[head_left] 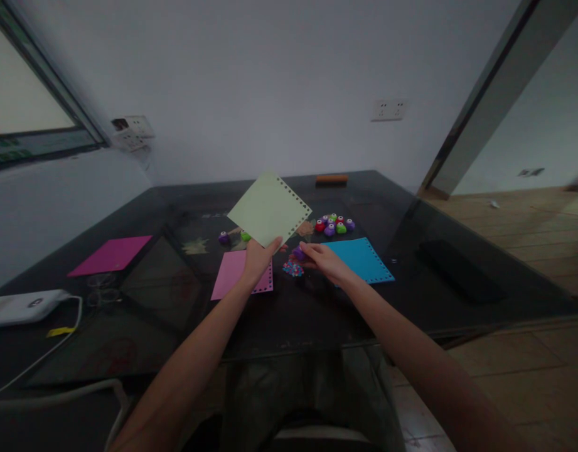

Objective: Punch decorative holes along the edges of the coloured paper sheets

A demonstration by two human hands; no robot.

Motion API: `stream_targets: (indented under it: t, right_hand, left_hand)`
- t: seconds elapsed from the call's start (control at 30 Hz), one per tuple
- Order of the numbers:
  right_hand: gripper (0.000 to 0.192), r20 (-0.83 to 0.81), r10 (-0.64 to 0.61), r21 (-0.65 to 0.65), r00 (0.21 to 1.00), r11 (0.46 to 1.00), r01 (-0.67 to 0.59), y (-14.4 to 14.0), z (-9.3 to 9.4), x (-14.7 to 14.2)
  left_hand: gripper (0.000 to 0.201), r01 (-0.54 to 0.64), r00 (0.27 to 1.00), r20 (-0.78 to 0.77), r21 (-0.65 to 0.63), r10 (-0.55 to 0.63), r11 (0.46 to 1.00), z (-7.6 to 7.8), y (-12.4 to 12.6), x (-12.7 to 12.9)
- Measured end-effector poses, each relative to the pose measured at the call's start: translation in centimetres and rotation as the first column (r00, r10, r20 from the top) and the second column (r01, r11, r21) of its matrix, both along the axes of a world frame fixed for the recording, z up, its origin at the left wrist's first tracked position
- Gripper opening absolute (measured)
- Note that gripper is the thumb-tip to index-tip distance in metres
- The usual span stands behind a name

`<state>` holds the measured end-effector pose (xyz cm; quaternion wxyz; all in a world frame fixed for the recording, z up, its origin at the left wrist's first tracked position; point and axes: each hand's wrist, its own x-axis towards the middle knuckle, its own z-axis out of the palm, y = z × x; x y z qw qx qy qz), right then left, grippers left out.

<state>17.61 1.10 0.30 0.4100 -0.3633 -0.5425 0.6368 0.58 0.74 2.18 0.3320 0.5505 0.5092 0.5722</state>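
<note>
Holds up a pale green sheet [268,210] by its near corner in the left grip [258,260], pinched firmly with the thumb on the upper face, tilted above the bench [298,326], with dark punched holes along both right-hand edges. Has the right grip [327,260] closed, thumb against fingers, on a small purple piece [299,253] near that same corner. Shows a little heap of pink and blue bits [293,269] just below the purple piece. Includes a pink sheet [228,276] partly under the left wrist, a blue sheet [359,256] beside the right grip, and, beyond the blue sheet, a cluster of red, green and purple pieces [333,224] with eye-like white spots. Takes in, well apart, a magenta sheet [112,254] at left and an orange bar [331,180] at the back.
</note>
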Motion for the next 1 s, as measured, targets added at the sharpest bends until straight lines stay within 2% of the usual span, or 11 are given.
stream_targets:
  t: [0.2,0.33,0.57,0.87,1.0]
  right_hand:
    - [0.027,0.040,-0.087,0.019,0.995,0.996,0.086,-0.1,0.5,0.3]
    - [0.035,-0.042,-0.081,0.051,0.996,0.995,0.083,-0.2,0.7,0.5]
    - [0.043,-0.070,-0.105,0.106,0.992,0.988,0.112,0.0,0.4,0.6]
    - [0.039,-0.185,-0.164,0.011,0.969,0.985,0.169,0.1,0.9,0.7]
    - [0.046,-0.177,-0.199,0.060,0.964,0.975,0.213,0.2,0.8,0.7]
  left_hand:
    - [0.018,0.003,0.999,-0.032,0.016,-0.003,1.000,-0.1,0.1,-0.1]
    - [0.021,-0.017,0.999,-0.026,0.018,0.018,1.000,-0.4,0.3,-0.2]
    - [0.020,-0.054,0.982,-0.181,-0.006,0.052,0.999,-0.7,0.8,-1.0]
    - [0.017,-0.036,0.985,-0.170,0.007,0.037,0.999,-0.5,0.5,-0.7]
    - [0.016,-0.001,0.990,-0.138,0.014,0.003,1.000,-0.9,0.5,-0.5]
